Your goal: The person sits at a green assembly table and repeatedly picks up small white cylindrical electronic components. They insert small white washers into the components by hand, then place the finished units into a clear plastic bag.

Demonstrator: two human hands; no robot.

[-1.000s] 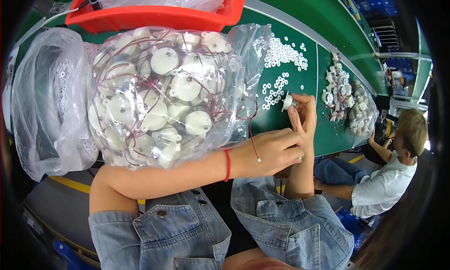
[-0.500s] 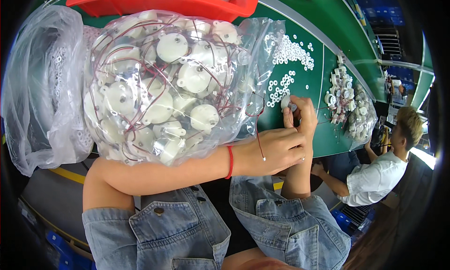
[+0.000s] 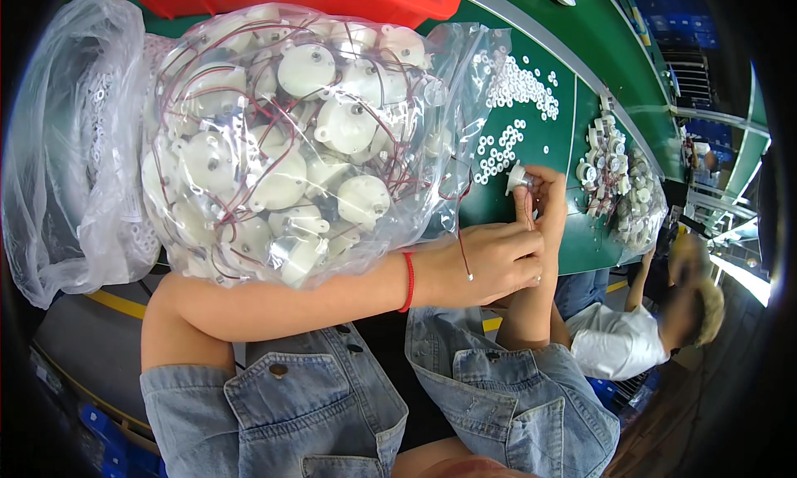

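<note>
Your right hand's fingers (image 3: 545,175) pinch a round wired part (image 3: 516,179) between thumb and forefinger, and it sits at their ten o'clock. It has a white, disc-like face turned toward nine o'clock, a greyer body near your fingertips, and thin reddish wires (image 3: 529,212) running down at six o'clock. Your left hand (image 3: 481,265) lies at the part's seven o'clock, its fingers curled together against your right hand; you cannot tell whether they grip the wires. On the green desk (image 3: 581,250), small white rings (image 3: 498,152) lie at the part's eleven o'clock, with more rings at twelve. A big clear bag (image 3: 349,204) of similar parts lies at nine o'clock, and a heap of wired parts (image 3: 604,158) at three.
</note>
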